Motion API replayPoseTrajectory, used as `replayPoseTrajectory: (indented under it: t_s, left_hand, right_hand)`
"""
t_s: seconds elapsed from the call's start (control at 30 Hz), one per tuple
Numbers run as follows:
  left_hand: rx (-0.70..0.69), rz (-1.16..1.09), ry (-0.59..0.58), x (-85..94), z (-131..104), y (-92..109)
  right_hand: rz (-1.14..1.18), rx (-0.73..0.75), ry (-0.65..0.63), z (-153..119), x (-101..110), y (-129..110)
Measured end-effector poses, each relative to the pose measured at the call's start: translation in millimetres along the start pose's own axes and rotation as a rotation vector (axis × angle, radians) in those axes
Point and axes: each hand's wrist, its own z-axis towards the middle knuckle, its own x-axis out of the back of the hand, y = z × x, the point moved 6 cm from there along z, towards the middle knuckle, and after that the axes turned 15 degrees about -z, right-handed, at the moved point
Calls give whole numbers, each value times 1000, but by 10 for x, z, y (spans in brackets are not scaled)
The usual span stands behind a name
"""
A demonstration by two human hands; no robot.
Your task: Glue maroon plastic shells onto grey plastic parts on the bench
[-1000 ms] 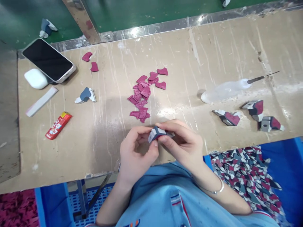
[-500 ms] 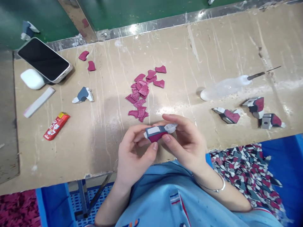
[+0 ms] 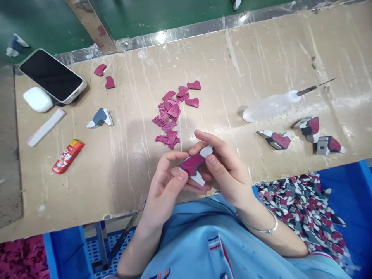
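Note:
Between my two hands is a small plastic part (image 3: 192,165) in maroon, white and dark blue-grey, its maroon face turned up. My left hand (image 3: 167,186) pinches its left end, the thumb on the lower edge of the maroon face. At the other end, my right hand (image 3: 229,174) grips the white tip between thumb and fingers. Just beyond my hands lies a loose pile of flat maroon pieces (image 3: 171,110). Off to the right sit several assembled maroon, grey and white parts (image 3: 279,140), near a translucent squeeze bottle (image 3: 270,106) with a thin needle tip.
On the left are a phone (image 3: 54,75), a white case (image 3: 37,99), a white strip (image 3: 46,128), a red packet (image 3: 68,157) and a grey-and-white part (image 3: 100,117). Below the table edge, blue bins hold maroon pieces (image 3: 23,257) and many mixed-colour parts (image 3: 302,217).
The part has been turned in my hands: its maroon face now points up, where the blue-grey side with a white panel showed before. Both hands still hold it. The view has shifted slightly.

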Motion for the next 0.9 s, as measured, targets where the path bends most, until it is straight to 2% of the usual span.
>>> replayPoseTrajectory:
  t_s: [0.23,0.4,0.53,0.67,0.8,0.9]
  left_hand:
    - [56,-114,-56,-46,-33,-17]
    - [38,-49,-69,-83,-31,-31]
    - [-121,-8,-66,-142,-17,19]
    - [-336,107,63,-129,-62,83]
    - [-460,259,120,-125,-126,76]
    - [-577,307,144,-127,-161,75]
  right_hand:
    - [75,23,9,-26,-16,7]
    - [91,-2,-40,-41,-49,8]
    - [93,19,-84,-51,-69,-2]
    - [104,43,-68,-78,-90,-5]
    - [109,-25,-104,-95,-153,22]
    - [88,-20,-113,-94,-176,3]
